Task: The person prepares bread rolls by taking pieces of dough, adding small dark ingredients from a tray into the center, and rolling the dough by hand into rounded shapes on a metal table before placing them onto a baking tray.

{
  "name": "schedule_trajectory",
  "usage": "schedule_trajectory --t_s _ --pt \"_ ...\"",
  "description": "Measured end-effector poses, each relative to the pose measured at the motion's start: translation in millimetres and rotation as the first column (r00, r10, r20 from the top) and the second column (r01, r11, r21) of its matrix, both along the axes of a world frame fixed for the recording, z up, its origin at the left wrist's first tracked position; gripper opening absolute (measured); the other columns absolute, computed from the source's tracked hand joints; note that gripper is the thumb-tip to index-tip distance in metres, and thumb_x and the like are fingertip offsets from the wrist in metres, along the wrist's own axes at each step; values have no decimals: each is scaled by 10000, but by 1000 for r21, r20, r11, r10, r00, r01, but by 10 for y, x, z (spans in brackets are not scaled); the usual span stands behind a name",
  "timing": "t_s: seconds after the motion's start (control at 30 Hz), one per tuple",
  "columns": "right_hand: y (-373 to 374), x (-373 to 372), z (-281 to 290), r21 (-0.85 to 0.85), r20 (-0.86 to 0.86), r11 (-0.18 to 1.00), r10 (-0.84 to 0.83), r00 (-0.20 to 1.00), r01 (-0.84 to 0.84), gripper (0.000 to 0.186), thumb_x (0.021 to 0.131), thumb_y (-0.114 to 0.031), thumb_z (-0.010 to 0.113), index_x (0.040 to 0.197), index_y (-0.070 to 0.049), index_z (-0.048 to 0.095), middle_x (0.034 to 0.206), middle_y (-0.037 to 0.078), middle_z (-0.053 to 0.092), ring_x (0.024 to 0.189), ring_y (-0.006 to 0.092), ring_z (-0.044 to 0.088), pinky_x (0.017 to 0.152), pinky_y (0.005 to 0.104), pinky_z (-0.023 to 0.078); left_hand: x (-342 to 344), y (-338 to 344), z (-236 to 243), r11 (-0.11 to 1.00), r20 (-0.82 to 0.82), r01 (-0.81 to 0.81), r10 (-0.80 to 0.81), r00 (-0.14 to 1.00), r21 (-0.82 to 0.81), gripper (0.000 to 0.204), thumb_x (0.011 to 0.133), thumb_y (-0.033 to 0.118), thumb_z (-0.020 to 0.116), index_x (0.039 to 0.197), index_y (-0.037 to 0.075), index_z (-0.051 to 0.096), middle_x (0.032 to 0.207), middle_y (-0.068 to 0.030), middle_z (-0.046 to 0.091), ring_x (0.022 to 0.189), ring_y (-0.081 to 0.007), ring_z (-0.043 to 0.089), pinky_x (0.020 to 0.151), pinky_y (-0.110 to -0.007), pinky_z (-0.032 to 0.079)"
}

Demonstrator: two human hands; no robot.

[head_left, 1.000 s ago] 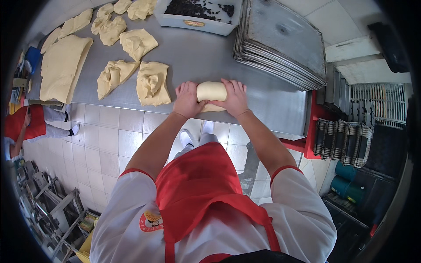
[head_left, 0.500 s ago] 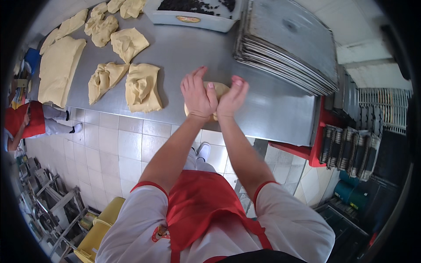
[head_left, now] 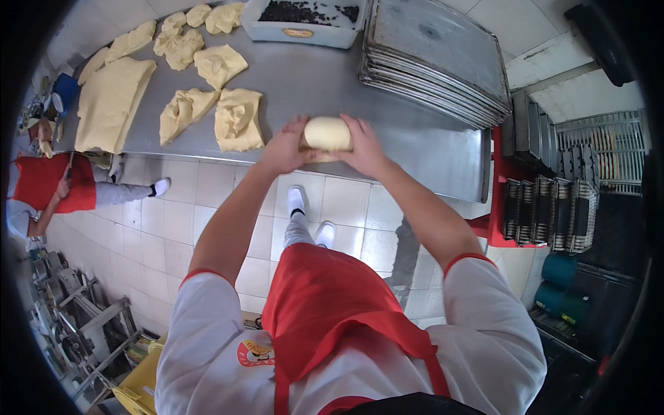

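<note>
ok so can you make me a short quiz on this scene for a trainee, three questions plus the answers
1. True or false: the dough roll sits between the left hand and the right hand.
2. Fill in the gap: from the person's view, the stack of metal trays stands to the ____ of the pale tub.
3. Where does the large flat dough slab lie?
a) inside the tub
b) on the left part of the metal table
c) on top of the tray stack

Key: 1. True. 2. Right. 3. b.
</note>
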State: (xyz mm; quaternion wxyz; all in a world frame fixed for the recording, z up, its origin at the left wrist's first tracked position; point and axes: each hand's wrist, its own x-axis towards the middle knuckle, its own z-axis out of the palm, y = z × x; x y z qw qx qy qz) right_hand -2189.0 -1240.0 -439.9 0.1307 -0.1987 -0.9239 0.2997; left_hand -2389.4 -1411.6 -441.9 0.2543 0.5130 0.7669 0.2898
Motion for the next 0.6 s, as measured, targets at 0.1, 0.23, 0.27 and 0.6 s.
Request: schedule_trajectory --t_s 0.1,0.23,0.27,0.6 --pt "-14 17 2 50 -37 994 98 994 -97 1057 669 -501 968 1506 -35 520 1351 198 605 1258 414 559 1068 506 465 28 -71 102 985 -33 146 -149 988 -92 885 779 412 925 1440 -27 532 1476 -255 594 1404 -439 545 1292 -537 288" --pt "3 -31 -7 212 -104 975 -46 994 68 1017 662 -491 974 1457 -14 554 1292 186 626 1202 409 574 1049 486 480 207 138 42 986 -198 -130 149 969 104 664 738 310 918 1230 18 580 1294 -210 656 1344 -427 552 1259 -549 294" --pt "6 -41 -5 194 -55 977 -84 995 93 1018 667 -488 974 1467 -26 547 1298 182 619 1209 410 572 1059 495 474 257 179 17 978 -183 -196 206 961 69 706 738 274 896 1311 19 572 1347 -206 642 1390 -415 518 1252 -562 277" --pt "-70 68 93 237 81 969 -89 993 67 1050 616 -625 947 1436 -75 591 1252 117 636 1189 329 584 1024 447 415 203 -67 89 993 -246 -25 -4 969 -115 914 750 512 912 1425 3 563 1456 -177 615 1494 -342 458 1293 -582 202"
